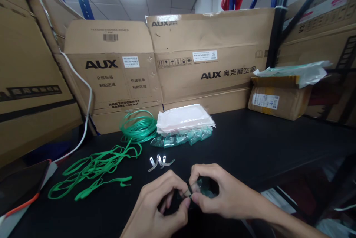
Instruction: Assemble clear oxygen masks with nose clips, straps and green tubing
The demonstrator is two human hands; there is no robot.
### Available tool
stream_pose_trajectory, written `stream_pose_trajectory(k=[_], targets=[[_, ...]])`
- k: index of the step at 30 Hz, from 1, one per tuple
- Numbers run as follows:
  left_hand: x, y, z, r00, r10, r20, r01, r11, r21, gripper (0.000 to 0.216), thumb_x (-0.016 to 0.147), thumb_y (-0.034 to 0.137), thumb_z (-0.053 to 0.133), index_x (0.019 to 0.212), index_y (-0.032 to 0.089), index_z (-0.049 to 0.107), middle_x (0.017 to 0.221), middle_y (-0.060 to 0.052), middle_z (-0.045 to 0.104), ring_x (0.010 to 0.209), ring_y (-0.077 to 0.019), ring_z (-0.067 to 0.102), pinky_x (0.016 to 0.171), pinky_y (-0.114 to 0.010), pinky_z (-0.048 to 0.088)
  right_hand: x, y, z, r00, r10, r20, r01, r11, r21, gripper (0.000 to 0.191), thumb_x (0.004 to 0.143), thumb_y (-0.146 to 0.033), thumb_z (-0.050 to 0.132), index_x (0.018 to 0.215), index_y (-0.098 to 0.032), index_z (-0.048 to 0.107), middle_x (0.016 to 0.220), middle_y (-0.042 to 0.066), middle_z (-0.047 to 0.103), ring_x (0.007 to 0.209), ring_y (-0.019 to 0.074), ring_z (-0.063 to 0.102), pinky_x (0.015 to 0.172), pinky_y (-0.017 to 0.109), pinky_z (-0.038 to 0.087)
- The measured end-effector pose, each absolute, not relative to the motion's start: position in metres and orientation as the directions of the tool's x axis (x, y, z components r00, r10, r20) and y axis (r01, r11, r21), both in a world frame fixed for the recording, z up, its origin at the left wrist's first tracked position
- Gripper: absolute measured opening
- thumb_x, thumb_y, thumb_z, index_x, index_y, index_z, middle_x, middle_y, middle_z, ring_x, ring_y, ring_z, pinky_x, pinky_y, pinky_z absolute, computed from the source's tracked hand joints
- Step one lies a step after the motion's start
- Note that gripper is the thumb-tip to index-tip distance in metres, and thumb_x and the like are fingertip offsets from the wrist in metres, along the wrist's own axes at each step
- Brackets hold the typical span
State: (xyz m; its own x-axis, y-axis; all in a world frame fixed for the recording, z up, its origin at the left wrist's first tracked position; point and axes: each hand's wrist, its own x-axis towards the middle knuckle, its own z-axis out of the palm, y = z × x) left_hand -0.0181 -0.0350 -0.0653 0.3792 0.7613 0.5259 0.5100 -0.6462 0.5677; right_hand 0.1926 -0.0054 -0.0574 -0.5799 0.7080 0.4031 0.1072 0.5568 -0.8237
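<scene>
Both my hands meet low in the middle of the view, over the black table (230, 137). Between them is a translucent green plastic mask (205, 186), mostly covered by my fingers. My left hand (164, 201) pinches its near edge between thumb and forefinger. The thumb and forefinger of my right hand (215, 189) close on the same edge from the right, their tips almost touching the left ones. Just beyond my left hand lie a few small bent metal strips (159, 161). Green flat elastic straps (97, 167) lie loosely tangled to the left.
A coil of green tubing (137, 126) lies behind the straps, beside a stack of white packets (185, 117) on clear green plastic pieces (180, 138). Upright cardboard (208, 41) lines the back. A carton (278, 100) stands at right; a phone-like device (22, 186) lies left, near a white cable (89, 100).
</scene>
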Motion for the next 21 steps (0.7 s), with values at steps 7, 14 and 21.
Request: stream_pose_trajectory(k=[7,14,21], targets=[[-0.0181,-0.0345,-0.0648,0.387,0.771,0.506,0.528,-0.635,0.564,0.014,0.084,0.014,0.057,0.082,0.025,0.065,0.077,0.003,0.061,0.059,-0.0112,0.047,0.052,-0.022,0.038,0.1925,-0.0058,-0.0580,-0.584,0.700,0.410,0.128,0.579,-0.805,0.018,0.078,-0.008,0.066,0.079,-0.022,0.054,0.076,-0.005,0.055,0.073,0.0122,0.049,0.070,0.023,0.040],[-0.0197,-0.0344,-0.0621,0.436,0.747,0.503,0.530,-0.664,0.527,0.016,0.082,0.010,0.056,0.082,0.024,0.064,0.076,0.003,0.062,0.058,-0.0109,0.047,0.051,-0.021,0.038,0.1912,-0.0071,-0.0565,-0.593,0.688,0.418,0.128,0.593,-0.795,0.018,0.078,-0.007,0.065,0.077,-0.021,0.053,0.074,-0.006,0.053,0.073,0.0121,0.049,0.070,0.023,0.039],[-0.0193,-0.0332,-0.0614,0.454,0.741,0.495,0.543,-0.671,0.505,0.015,0.086,0.012,0.057,0.084,0.025,0.065,0.076,0.003,0.063,0.058,-0.0110,0.049,0.051,-0.020,0.039,0.1907,-0.0075,-0.0590,-0.588,0.681,0.437,0.113,0.604,-0.789,0.020,0.078,-0.005,0.064,0.076,-0.021,0.053,0.074,-0.006,0.053,0.073,0.0119,0.049,0.071,0.024,0.039]])
